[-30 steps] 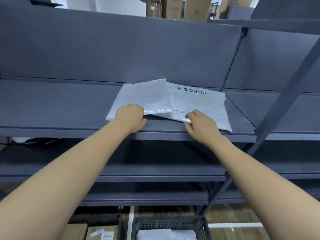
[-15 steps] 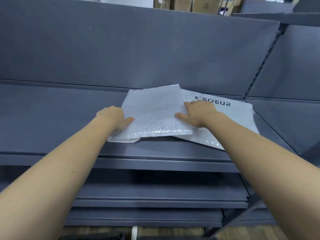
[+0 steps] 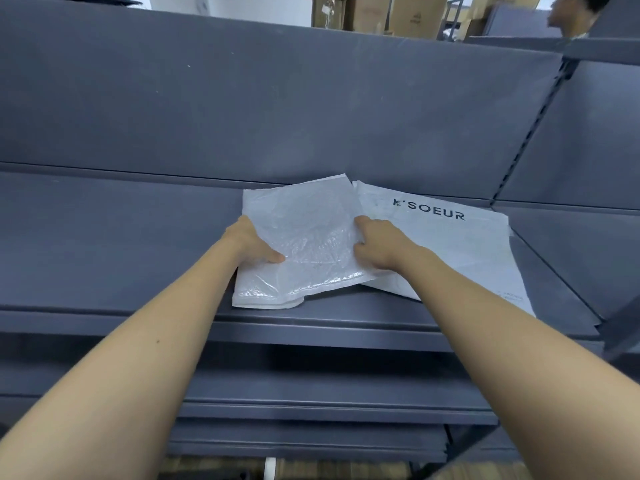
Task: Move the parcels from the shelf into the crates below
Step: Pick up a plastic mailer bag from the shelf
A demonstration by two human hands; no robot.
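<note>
Two bare forearms reach forward to the dark grey metal shelf [image 3: 104, 244], the upper tier of a shelving unit with more tiers below it.

Two parcels lie on that shelf, right of centre. The nearer is a clear bubble-wrap mailer [image 3: 304, 244], crinkled and shiny, its near edge close to the shelf lip. It overlaps the left part of a flat white poly mailer [image 3: 446, 244] printed "K'SOEUR" in dark capitals, which lies angled, its far corner near the back panel [image 3: 277, 98].

Left hand [image 3: 251, 245]: grips the left edge of the bubble-wrap mailer, thumb lying on top of the film and pointing right, fingers curled out of sight under or behind the edge.

Right hand [image 3: 381, 244]: grips the right edge of the same mailer, where it overlaps the white one. Fingers curled over the edge; knuckles up. Whether any fingertip also catches the white mailer underneath, I cannot tell.

The bubble-wrap mailer is thus held on both sides. Whether it is lifted clear of the shelf cannot be told.

Beyond the top of the back panel: stacked cardboard boxes [image 3: 415, 12] and, far right, part of another person [image 3: 571, 12]. A strip of wooden floor [image 3: 346, 471] shows under the lowest tier.
</note>
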